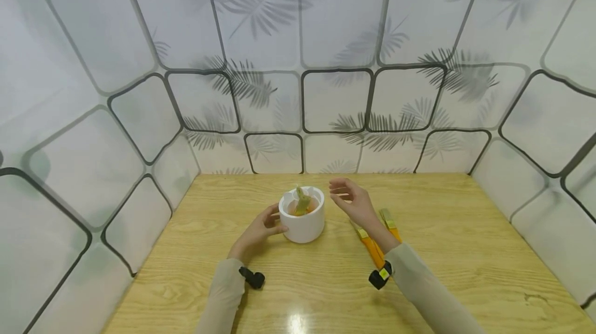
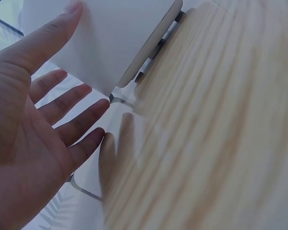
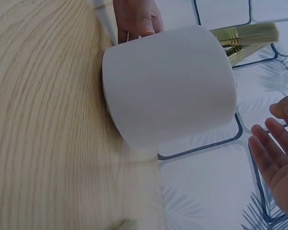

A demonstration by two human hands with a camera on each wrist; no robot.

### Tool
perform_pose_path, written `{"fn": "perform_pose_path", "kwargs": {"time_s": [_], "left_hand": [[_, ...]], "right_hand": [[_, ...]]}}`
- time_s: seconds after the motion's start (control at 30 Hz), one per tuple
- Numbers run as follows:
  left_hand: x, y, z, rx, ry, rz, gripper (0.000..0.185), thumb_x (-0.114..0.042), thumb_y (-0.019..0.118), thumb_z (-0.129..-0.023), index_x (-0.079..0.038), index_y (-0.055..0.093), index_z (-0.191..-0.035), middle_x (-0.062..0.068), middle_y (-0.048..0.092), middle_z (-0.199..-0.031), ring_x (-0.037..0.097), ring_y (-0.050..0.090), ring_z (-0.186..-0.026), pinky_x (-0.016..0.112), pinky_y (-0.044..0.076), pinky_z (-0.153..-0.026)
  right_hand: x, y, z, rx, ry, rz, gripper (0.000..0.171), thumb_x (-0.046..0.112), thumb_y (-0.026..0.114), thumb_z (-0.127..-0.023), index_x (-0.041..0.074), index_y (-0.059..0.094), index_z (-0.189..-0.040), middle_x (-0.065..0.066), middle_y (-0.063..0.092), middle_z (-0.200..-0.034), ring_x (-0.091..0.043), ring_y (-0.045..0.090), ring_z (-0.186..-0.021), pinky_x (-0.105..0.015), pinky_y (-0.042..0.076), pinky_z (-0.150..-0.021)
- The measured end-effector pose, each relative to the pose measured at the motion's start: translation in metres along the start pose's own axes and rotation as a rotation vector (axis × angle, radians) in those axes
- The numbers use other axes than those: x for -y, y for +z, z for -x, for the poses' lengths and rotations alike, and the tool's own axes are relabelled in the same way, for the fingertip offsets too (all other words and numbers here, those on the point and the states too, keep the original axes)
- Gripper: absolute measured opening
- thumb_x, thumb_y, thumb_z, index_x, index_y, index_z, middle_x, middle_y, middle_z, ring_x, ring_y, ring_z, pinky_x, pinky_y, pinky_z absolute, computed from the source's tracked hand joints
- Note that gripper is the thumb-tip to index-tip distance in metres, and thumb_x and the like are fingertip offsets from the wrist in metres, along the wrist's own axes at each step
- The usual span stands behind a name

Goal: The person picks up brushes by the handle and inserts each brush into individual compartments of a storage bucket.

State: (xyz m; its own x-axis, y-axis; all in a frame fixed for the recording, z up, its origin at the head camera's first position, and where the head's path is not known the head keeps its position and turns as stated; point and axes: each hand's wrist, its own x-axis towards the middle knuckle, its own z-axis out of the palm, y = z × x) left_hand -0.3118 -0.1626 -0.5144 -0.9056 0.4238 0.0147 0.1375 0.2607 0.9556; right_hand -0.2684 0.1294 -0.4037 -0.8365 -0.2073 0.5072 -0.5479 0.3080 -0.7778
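A round white pot (image 1: 302, 224) stands on the wooden table, with paintbrushes (image 3: 247, 38) in it, bristles pointing up. My left hand (image 1: 258, 230) is at the pot's left side, thumb against its wall. In the left wrist view the fingers (image 2: 81, 117) are spread and loosely extended by the pot's lower edge. My right hand (image 1: 352, 203) hovers to the right of the pot, apart from it, its fingers relaxed with nothing held. Below the right forearm lie more orange-handled paintbrushes (image 1: 371, 247), partly covered by the arm.
The light wooden table (image 1: 298, 277) meets a patterned cloth backdrop (image 1: 335, 101) at the back and on both sides. Dark wrist cameras (image 1: 253, 278) sit on both sleeves. Small dark feet (image 2: 159, 44) show under the pot's base.
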Motion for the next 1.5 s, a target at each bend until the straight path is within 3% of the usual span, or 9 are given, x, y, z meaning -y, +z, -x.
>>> {"fn": "perform_pose_path", "kwargs": {"time_s": [0.77,1.17,1.5], "left_hand": [[0.0,-0.002,0.0,-0.004,0.071,0.0,0.069,-0.023,0.072,-0.082,-0.016,0.037,-0.141,0.013,0.041,-0.141,0.036,0.043,-0.126,0.049,0.038,-0.103],[0.001,-0.002,0.0,0.018,0.032,0.028,0.071,-0.024,0.072,-0.082,-0.02,0.035,-0.142,0.008,0.039,-0.143,0.031,0.04,-0.129,0.05,0.035,-0.105],[-0.001,-0.001,0.001,0.02,-0.016,0.048,0.078,-0.032,0.074,-0.078,-0.025,0.033,-0.144,0.003,0.037,-0.145,0.028,0.037,-0.131,0.049,0.035,-0.106]], "right_hand": [[-0.005,-0.008,0.006,-0.007,0.016,-0.031,0.029,0.0,0.062,-0.087,-0.001,0.057,-0.116,-0.025,0.061,-0.107,-0.037,0.061,-0.098,-0.04,0.054,-0.082],[-0.006,-0.011,0.008,-0.025,0.044,-0.01,0.029,0.002,0.062,-0.087,-0.001,0.058,-0.116,-0.026,0.061,-0.107,-0.036,0.061,-0.098,-0.043,0.053,-0.082],[-0.013,-0.015,0.01,-0.046,0.02,-0.003,0.029,0.0,0.062,-0.087,-0.001,0.059,-0.115,-0.024,0.062,-0.106,-0.035,0.062,-0.095,-0.028,0.054,-0.077]]}}
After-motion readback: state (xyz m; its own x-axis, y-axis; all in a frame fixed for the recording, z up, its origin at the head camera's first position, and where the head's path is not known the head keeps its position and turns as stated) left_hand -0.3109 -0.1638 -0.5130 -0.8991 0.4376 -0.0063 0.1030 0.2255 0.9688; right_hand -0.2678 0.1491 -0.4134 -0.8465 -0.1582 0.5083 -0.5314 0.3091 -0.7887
